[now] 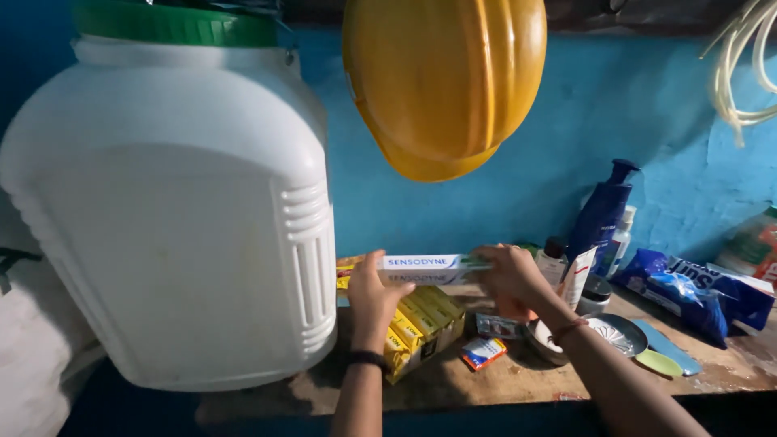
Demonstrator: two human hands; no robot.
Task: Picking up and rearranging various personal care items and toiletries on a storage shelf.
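A long white toothpaste carton [429, 268] is held level above the wooden bench [518, 376], its long axis running left to right, parallel to the blue wall [518, 202] behind it. The left hand [374, 298] closes its grip on the carton's left end, thumb on the near face and fingers behind; the right hand [510, 273] pinches the right end, where a green-marked flap lies, so each hand stands at one end and neither is nearer the middle. Directly below the carton sits an open cardboard tray [441, 328] packed with a row of small yellow boxes [413, 322] standing on edge. A small red and blue packet [483, 352] lies flat on the bench just beside the tray. To the right are a shallow metal dish [619, 333], a green spoon-like piece [660, 363], a dark blue pump bottle [603, 212] standing upright against the wall, a small white bottle [622, 239] beside it, and a crumpled blue pouch [696, 295]; what these hold cannot be told. At left a large white plastic jar [174, 218] with a green lid [174, 23] fills the view, its contents hidden. A yellow hard hat [445, 81] hangs above the carton.
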